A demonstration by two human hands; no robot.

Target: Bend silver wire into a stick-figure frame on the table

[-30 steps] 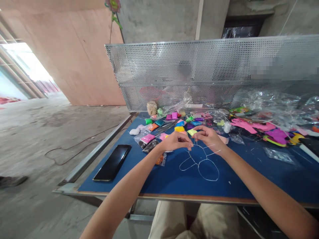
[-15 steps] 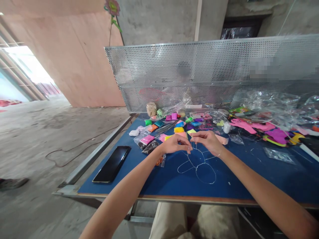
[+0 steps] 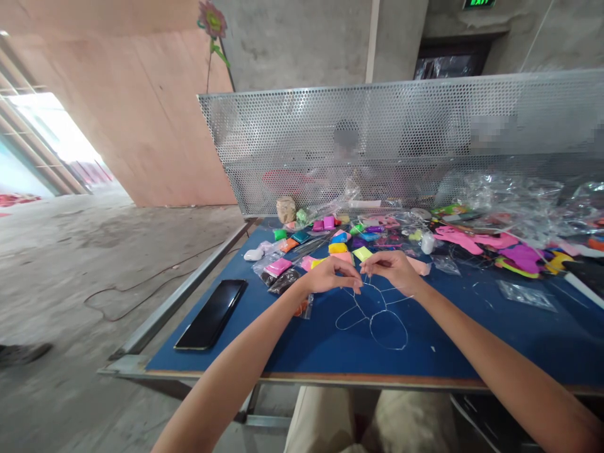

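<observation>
A thin silver wire (image 3: 377,314) bent into loops lies on the blue table (image 3: 292,343), its upper end lifted between both hands. My left hand (image 3: 330,275) pinches the wire from the left, fingers closed. My right hand (image 3: 394,269) pinches the same wire from the right, fingertips nearly touching the left hand's. Just behind the hands lie several small coloured clay packets (image 3: 337,246) in pink, yellow, green, blue and purple.
A black phone (image 3: 211,313) lies flat near the table's left edge. A perforated metal screen (image 3: 377,138) stands along the far side, with people blurred behind it. Pink and purple foam cut-outs (image 3: 476,240) and crumpled clear plastic bags (image 3: 519,201) cover the right rear.
Both hands have stayed pinched on the wire, shifting slightly nearer each other. The wire loops moved a little left. The view tilted up a little.
</observation>
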